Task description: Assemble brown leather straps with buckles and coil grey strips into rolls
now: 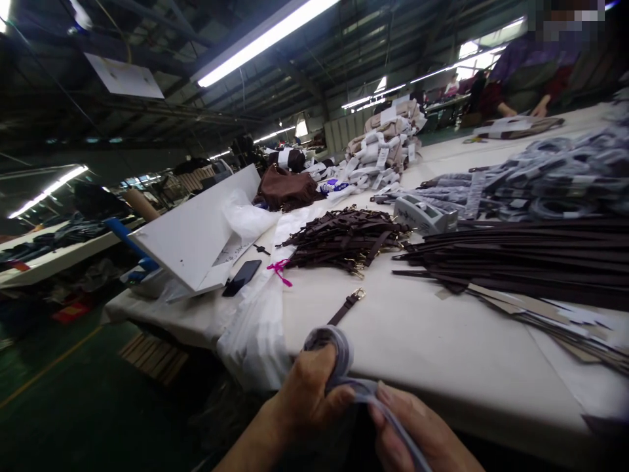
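My left hand (309,387) is closed around a coiled strap (344,347) that looks covered in translucent plastic. Its loose tail runs down to the right, where my right hand (413,426) pinches it between thumb and fingers. Just beyond the coil lies a short dark brown buckle strap (346,307) with a gold buckle; its near end is hidden behind the coil. Farther off on the table sits a heap of short brown straps (344,236) with gold metal fittings.
Long dark strips (515,255) and plastic-wrapped coiled straps (550,170) cover the table's right side. A grey tape dispenser (425,215) stands mid-table. Left are a phone (242,278), a white board (196,229) and a brown bag (285,188). A co-worker's hands (523,110) rest far right.
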Demonstrator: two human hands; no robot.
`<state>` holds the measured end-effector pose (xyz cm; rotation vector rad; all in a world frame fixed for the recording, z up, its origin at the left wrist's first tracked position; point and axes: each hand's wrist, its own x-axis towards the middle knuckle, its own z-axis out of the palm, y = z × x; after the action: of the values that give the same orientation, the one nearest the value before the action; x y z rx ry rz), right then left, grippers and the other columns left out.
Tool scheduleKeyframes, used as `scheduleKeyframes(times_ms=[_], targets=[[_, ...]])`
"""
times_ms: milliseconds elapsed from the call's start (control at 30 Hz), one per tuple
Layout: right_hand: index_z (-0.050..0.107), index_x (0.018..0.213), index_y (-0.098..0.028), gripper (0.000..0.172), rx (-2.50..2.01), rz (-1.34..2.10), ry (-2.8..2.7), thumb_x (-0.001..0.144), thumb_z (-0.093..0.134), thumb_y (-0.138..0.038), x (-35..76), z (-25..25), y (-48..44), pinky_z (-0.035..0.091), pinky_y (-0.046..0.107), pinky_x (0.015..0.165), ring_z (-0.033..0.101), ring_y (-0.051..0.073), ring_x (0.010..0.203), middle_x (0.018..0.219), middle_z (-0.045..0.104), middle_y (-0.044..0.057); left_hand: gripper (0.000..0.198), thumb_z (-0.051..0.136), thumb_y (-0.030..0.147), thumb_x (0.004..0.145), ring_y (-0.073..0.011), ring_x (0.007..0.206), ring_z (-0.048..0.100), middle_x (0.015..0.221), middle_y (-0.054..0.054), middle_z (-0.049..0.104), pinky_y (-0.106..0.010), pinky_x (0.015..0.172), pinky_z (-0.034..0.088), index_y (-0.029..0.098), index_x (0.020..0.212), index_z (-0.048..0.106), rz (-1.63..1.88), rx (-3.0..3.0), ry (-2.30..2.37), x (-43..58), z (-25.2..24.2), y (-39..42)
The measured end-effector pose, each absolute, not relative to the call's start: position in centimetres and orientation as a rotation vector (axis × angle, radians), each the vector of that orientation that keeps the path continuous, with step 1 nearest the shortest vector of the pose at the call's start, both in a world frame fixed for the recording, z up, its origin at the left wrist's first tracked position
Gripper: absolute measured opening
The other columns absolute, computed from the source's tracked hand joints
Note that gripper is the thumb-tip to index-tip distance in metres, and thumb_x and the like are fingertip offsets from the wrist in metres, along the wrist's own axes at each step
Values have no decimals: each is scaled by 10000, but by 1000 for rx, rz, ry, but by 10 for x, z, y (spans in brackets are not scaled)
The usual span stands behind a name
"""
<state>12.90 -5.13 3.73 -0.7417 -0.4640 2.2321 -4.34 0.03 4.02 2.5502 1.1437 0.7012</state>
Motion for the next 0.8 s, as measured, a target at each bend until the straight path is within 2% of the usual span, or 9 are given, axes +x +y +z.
scheduleKeyframes(times_ms=[133, 233, 300, 367, 433, 500, 600, 700, 800], targets=[[532, 655, -146, 396, -627, 2349, -257, 613, 738, -482, 141, 23, -32, 125, 112, 252, 207, 2, 248, 349, 356, -109, 340, 344, 423, 894, -129, 525, 445, 565, -14, 503, -272, 511, 276, 171, 694, 456, 637, 2760, 1016, -38, 36, -9], [536, 643, -141, 432, -872, 2311, -601, 742, 576, -560, 160, 13, -20, 117, 133, 250, 221, 21, 245, 337, 350, -92, 300, 343, 323, 896, -118, 513, 428, 543, -3, 483, -277, 514, 253, 178, 648, 428, 563, 2783, 960, -35, 40, -5], [571, 713, -149, 408, -1148, 1867, -1020, 821, 491, -534, 177, 15, -14, 275, 150, 315, 410, 63, 350, 454, 498, -31, 287, 358, 292, 886, -110, 496, 410, 525, 6, 464, -276, 506, 233, 180, 625, 405, 501, 2780, 958, -32, 40, 2], [612, 894, -178, 302, -1286, 1195, -1411, 808, 563, -464, 193, 21, -11, 450, 215, 534, 579, 138, 647, 759, 637, 47, 280, 362, 273, 882, -108, 490, 407, 520, 9, 461, -275, 502, 222, 181, 619, 394, 439, 2787, 957, -27, 38, 11], [601, 1045, -220, 291, -1235, 723, -1771, 795, 619, -368, 204, 24, -8, 459, 278, 726, 571, 191, 867, 996, 627, 77, 268, 366, 277, 879, -110, 492, 417, 532, 7, 478, -272, 500, 219, 181, 631, 400, 382, 2802, 937, -19, 34, 20], [630, 986, -213, 168, -1124, 558, -2124, 862, 537, -279, 211, 22, -1, 439, 282, 688, 558, 184, 805, 918, 639, 75, 270, 366, 301, 879, -116, 491, 427, 538, 6, 492, -273, 496, 220, 182, 641, 407, 336, 2826, 871, -9, 29, 28], [635, 833, -180, 233, -952, 567, -2388, 914, 418, -190, 221, 9, 14, 389, 251, 588, 518, 151, 676, 744, 621, 54, 325, 332, 372, 901, -121, 483, 442, 537, 11, 506, -277, 485, 230, 183, 651, 419, 320, 2869, 697, 6, 23, 40], [619, 908, -169, 179, -862, 631, -2404, 910, 452, -232, 237, 1, 29, 383, 223, 603, 535, 132, 717, 832, 618, 61, 391, 396, 502, 871, -118, 492, 474, 548, 25, 529, -272, 480, 256, 182, 649, 435, 259, 2886, 471, 19, 22, 51], [561, 1035, -188, 185, -858, 603, -2526, 915, 462, -288, 251, 5, 37, 352, 236, 582, 521, 127, 669, 760, 597, 21, 372, 569, 529, 768, -126, 550, 534, 612, 24, 589, -261, 505, 310, 178, 675, 487, 100, 2904, 289, 30, 23, 59]])
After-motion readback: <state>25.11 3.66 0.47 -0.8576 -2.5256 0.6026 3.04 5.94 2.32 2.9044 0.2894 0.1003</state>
